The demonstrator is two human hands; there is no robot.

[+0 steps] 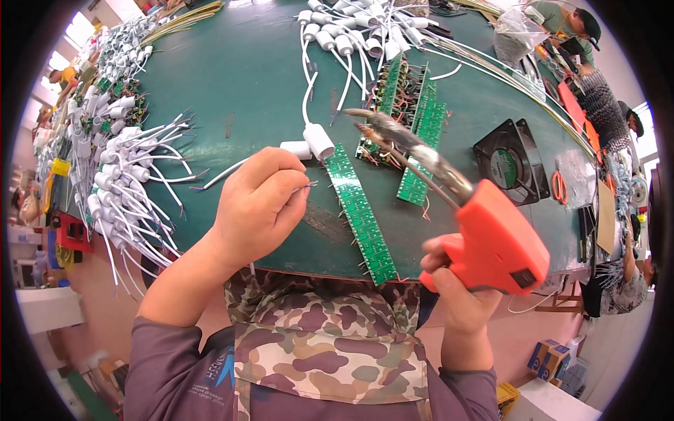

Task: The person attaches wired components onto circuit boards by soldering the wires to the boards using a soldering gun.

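Note:
My right hand (456, 281) is wrapped round the grip of a red soldering gun (502, 242), its long metal tip pointing up and left over the table. My left hand (263, 200) is closed in a pinch on a cable (307, 186), whose thin bare wire ends poke out past the fingertips. Just right of that hand lies a green circuit board strip (358, 214), reaching to the table's near edge. Two white cylindrical lamp holders (319, 140) with white cables rest at the strip's far end. More green circuit boards (421, 133) with small parts lie under the gun's tip.
A black fan (511, 161) stands at the right, beside orange-handled scissors (559, 187). Heaps of white lamp holders with cables (126, 189) cover the left side, with another pile (344, 31) at the far edge. Other people (579, 28) work around the green table (232, 77).

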